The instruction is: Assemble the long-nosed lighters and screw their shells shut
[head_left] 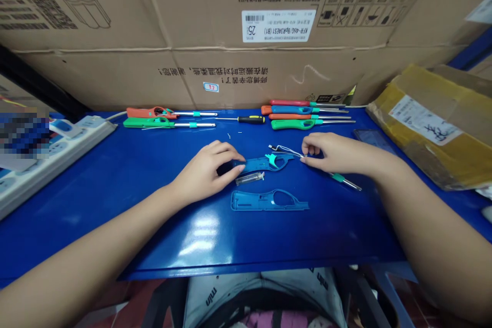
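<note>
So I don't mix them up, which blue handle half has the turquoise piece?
The far blue half, at the left hand; the near half has none.

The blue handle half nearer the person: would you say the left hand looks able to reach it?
Probably yes: the nearer half lies uncovered close to the left hand and the way looks free, though that hand seems to hold the farther half.

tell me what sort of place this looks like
Probably a small workbench, though whether in a home or a workshop I cannot tell: a blue tabletop bears a screwdriver and opened blue casing halves, with printed cardboard standing behind.
</note>
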Action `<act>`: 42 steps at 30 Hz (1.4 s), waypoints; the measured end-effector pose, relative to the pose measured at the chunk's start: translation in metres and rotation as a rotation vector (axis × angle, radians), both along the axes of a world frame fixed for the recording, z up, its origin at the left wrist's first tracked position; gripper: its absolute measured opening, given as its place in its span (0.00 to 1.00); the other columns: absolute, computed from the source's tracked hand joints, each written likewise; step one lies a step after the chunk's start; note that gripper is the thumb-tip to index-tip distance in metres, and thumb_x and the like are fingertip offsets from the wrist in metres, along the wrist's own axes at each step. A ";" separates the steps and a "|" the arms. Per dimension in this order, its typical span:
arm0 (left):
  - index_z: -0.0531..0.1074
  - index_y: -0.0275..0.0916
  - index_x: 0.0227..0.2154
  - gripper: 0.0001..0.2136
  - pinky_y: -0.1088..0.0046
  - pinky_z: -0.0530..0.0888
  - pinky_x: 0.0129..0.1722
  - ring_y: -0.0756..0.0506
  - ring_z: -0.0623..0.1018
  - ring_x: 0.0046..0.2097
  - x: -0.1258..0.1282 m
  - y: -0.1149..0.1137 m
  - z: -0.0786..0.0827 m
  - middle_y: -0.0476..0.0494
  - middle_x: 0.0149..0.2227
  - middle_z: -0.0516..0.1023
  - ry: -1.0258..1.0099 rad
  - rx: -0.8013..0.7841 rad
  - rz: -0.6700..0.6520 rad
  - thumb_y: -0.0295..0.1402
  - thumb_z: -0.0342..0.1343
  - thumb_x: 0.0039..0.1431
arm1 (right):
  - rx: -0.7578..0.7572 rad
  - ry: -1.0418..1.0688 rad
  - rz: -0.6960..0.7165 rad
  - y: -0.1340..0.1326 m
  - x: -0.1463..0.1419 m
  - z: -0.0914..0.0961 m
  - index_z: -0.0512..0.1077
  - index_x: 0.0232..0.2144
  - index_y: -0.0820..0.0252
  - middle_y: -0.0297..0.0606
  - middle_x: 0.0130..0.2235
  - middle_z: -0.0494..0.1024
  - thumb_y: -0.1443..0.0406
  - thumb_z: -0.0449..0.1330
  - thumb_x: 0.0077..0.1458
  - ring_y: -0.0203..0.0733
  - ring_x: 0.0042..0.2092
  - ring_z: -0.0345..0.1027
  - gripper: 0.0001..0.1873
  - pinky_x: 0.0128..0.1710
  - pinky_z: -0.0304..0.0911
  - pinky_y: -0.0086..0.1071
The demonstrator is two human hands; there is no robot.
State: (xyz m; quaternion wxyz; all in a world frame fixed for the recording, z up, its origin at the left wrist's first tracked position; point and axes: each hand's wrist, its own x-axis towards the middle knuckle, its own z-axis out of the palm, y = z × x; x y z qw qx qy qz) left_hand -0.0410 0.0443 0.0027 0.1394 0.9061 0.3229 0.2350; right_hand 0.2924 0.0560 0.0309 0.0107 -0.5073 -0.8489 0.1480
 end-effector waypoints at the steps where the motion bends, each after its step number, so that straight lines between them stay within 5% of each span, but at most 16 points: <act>1: 0.77 0.39 0.46 0.10 0.62 0.70 0.52 0.44 0.75 0.48 -0.001 0.003 -0.001 0.43 0.45 0.79 0.012 -0.001 0.010 0.36 0.54 0.69 | -0.012 -0.015 -0.013 0.001 0.001 0.000 0.69 0.32 0.56 0.40 0.35 0.76 0.57 0.57 0.59 0.44 0.34 0.67 0.10 0.32 0.60 0.36; 5: 0.78 0.40 0.47 0.12 0.62 0.73 0.51 0.43 0.76 0.48 -0.004 0.008 -0.005 0.42 0.45 0.78 0.014 -0.002 0.059 0.37 0.53 0.69 | 0.085 -0.019 -0.060 0.004 0.000 0.000 0.69 0.34 0.57 0.41 0.35 0.77 0.60 0.54 0.60 0.45 0.34 0.68 0.08 0.32 0.60 0.36; 11: 0.78 0.40 0.48 0.13 0.58 0.73 0.53 0.41 0.77 0.49 -0.006 0.009 -0.008 0.41 0.46 0.78 0.025 0.021 0.140 0.38 0.52 0.69 | 0.230 0.249 -0.010 -0.001 -0.007 0.008 0.70 0.38 0.57 0.42 0.39 0.79 0.58 0.55 0.61 0.46 0.39 0.72 0.10 0.39 0.64 0.37; 20: 0.77 0.40 0.47 0.13 0.57 0.74 0.51 0.40 0.75 0.49 -0.004 0.007 -0.010 0.40 0.47 0.76 0.007 0.011 0.180 0.39 0.53 0.68 | -0.132 0.186 0.198 -0.008 -0.012 0.009 0.74 0.34 0.57 0.37 0.36 0.78 0.57 0.62 0.59 0.41 0.37 0.71 0.10 0.37 0.66 0.34; 24: 0.77 0.39 0.43 0.10 0.59 0.73 0.51 0.41 0.74 0.48 0.000 0.004 -0.008 0.41 0.45 0.76 -0.052 0.042 0.187 0.36 0.54 0.67 | 0.064 0.333 0.129 -0.009 -0.029 -0.003 0.73 0.36 0.57 0.40 0.39 0.78 0.58 0.57 0.63 0.43 0.40 0.71 0.10 0.42 0.67 0.38; 27: 0.77 0.40 0.40 0.07 0.61 0.72 0.48 0.43 0.74 0.45 0.006 -0.001 -0.005 0.43 0.42 0.77 -0.094 0.078 0.144 0.35 0.56 0.66 | 0.295 0.415 0.048 -0.008 -0.046 -0.018 0.73 0.47 0.56 0.45 0.51 0.76 0.61 0.57 0.64 0.50 0.53 0.69 0.12 0.55 0.63 0.46; 32: 0.79 0.42 0.39 0.08 0.62 0.70 0.46 0.44 0.74 0.42 0.013 -0.008 -0.004 0.45 0.40 0.79 -0.024 0.021 0.037 0.38 0.60 0.64 | 0.269 0.341 0.067 -0.004 -0.058 -0.034 0.76 0.47 0.53 0.43 0.51 0.77 0.55 0.63 0.60 0.53 0.54 0.68 0.15 0.56 0.60 0.51; 42: 0.80 0.40 0.33 0.08 0.63 0.70 0.44 0.46 0.77 0.37 0.008 -0.001 -0.004 0.47 0.35 0.82 -0.062 -0.018 0.053 0.37 0.59 0.64 | 0.352 0.375 0.135 -0.006 -0.058 -0.032 0.77 0.37 0.56 0.39 0.43 0.80 0.63 0.62 0.62 0.46 0.47 0.71 0.05 0.50 0.61 0.43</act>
